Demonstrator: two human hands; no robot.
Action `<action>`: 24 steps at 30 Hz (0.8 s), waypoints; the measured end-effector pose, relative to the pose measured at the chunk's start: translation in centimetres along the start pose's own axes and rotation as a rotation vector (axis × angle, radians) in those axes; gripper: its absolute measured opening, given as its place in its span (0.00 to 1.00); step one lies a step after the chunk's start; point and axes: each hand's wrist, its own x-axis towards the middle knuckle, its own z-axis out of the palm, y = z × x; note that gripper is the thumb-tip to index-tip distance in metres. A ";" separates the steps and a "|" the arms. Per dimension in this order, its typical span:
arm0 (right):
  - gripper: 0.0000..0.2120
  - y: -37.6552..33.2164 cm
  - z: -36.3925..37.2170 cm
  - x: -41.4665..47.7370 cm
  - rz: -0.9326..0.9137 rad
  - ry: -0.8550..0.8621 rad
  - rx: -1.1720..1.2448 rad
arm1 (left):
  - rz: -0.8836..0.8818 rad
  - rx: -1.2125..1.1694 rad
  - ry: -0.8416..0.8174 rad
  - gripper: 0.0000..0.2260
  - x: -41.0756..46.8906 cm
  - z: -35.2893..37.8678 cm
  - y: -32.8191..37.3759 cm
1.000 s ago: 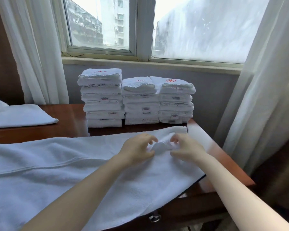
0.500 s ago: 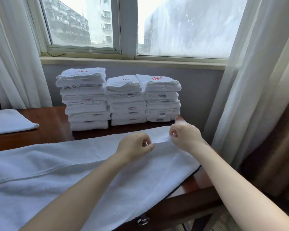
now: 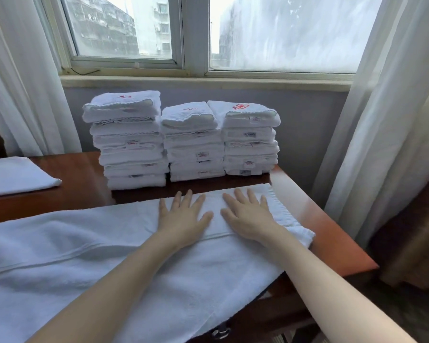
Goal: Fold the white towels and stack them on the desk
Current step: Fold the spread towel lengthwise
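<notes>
white towel (image 3: pixel 109 256) spread flat, faintly creased

You have a plain white towel (image 3: pixel 109 256) with a woven stripe band on a glossy reddish-brown surface (image 3: pixel 72 174), three white folded stacks (image 3: pixel 193 144) whose top towels carry red embroidered emblems (image 3: pixel 240 106), sheer white curtains (image 3: pixel 382 120) either side, and a grey wall (image 3: pixel 307 120) behind.

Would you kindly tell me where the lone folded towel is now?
Head view: the lone folded towel lies on the desk at far left, left of the three towel stacks and beyond the spread towel.
</notes>
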 end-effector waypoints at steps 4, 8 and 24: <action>0.28 1.3 0.6 1.2 0.031 0.019 -0.019 | 0.036 0.029 -0.012 0.29 1.4 0.3 -0.3; 0.28 2.3 0.6 2.2 0.054 0.066 -0.023 | 0.057 0.036 0.002 0.29 3.0 0.0 0.4; 0.09 4.4 -2.4 -5.3 -0.175 0.187 0.319 | 0.409 -0.128 -0.128 0.24 -5.4 -1.1 0.7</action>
